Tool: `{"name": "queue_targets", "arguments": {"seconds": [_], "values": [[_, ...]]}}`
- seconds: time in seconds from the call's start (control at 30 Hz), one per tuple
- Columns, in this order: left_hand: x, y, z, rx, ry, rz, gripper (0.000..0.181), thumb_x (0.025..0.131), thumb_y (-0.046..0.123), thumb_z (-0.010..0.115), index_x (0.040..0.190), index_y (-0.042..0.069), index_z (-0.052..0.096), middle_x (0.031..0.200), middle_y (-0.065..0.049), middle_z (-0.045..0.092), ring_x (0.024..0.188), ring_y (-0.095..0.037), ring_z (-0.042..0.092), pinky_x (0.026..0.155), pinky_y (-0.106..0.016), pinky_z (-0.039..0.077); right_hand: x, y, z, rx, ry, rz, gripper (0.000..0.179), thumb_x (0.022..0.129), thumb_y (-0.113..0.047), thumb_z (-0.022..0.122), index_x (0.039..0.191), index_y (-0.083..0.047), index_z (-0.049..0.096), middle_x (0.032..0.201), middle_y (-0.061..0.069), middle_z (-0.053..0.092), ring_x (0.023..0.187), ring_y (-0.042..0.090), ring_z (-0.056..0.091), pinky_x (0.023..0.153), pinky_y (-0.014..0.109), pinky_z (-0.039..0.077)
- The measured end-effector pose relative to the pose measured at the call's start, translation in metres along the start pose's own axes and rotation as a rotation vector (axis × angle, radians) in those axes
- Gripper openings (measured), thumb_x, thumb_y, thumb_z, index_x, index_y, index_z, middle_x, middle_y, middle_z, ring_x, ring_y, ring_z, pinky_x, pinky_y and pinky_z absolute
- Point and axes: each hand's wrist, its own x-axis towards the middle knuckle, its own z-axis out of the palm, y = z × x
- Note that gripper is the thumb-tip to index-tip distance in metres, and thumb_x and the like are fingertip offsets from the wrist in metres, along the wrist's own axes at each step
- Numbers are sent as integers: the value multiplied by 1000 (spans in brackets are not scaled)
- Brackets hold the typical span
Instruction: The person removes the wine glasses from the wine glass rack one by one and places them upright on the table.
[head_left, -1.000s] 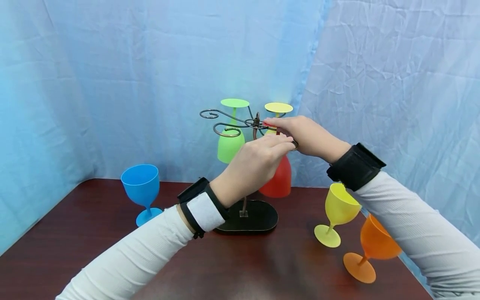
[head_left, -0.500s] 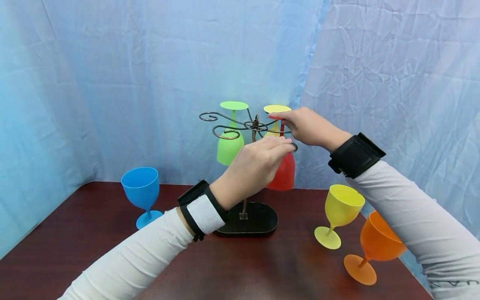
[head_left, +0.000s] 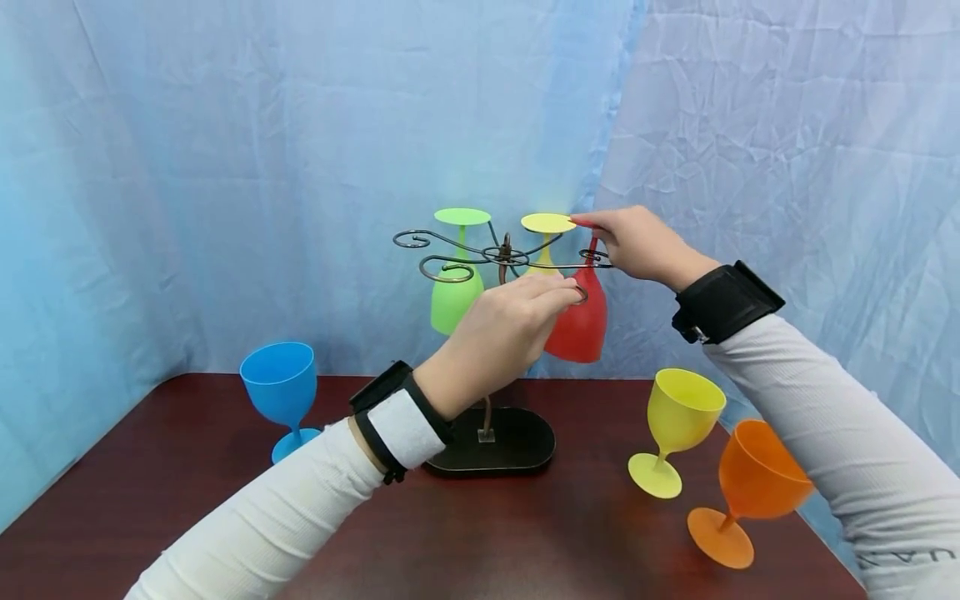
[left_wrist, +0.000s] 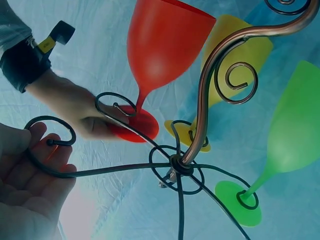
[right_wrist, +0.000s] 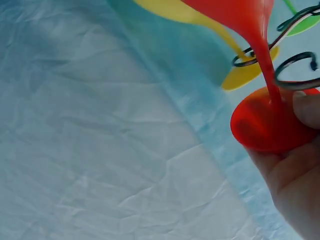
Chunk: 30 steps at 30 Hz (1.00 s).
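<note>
A dark metal stemware rack with curled arms stands mid-table. My left hand holds one arm's curled end at its fingers; in the left wrist view that curl lies between thumb and fingers. My right hand pinches the foot of an upside-down red goblet, thumb on the foot's underside edge in the right wrist view. The red stem is right beside another arm's curl. A green goblet and a yellow goblet hang upside down from the rack's far arms.
A blue goblet stands upright at left. At right, a second yellow goblet and an orange goblet stand near the edge of the dark table. Pale blue cloth hangs behind.
My right hand has moved right and slightly up with the red goblet, out along the rack arm towards its curl. The left hand has stayed at its arm of the rack.
</note>
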Motion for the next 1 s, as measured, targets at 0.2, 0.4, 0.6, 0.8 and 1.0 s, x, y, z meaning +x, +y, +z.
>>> {"name": "queue_targets", "arguments": {"seconds": [0.2,0.4,0.6,0.8,1.0], "values": [[4,-2,1,-31,-14,-1,22,89,8,54,108,3,62,106,-9,66,105,-16,56,85,-22,50,-17,12,-1,-45,59,54,41,92,-3,41,132,-6,47,53,5,36,43,19,26,45,32,30],[5,-8,-1,-89,-81,-56,32,90,11,53,120,0,54,116,-12,60,110,-18,52,93,-25,46,-36,12,-3,-69,92,75,40,91,-2,43,131,-4,47,72,13,57,46,21,30,48,33,35],[3,-13,-7,-192,-48,-116,46,89,14,56,130,-3,44,132,-17,49,127,-21,37,111,-34,25,-61,14,-8,-84,174,123,39,92,-5,43,131,-6,48,109,20,62,47,21,31,47,33,36],[-27,-2,-15,-213,99,-90,44,87,11,57,127,-3,46,128,-17,52,125,-21,40,107,-33,33,-93,2,-7,-117,322,80,37,91,-3,46,127,-4,53,98,16,66,44,16,27,46,31,37],[-82,19,-11,-300,1,-232,29,89,15,57,115,4,56,113,-8,61,101,-13,53,82,-26,50,-115,-22,10,-111,467,48,38,88,0,51,124,-9,56,53,-2,40,42,8,15,39,26,22]]}}
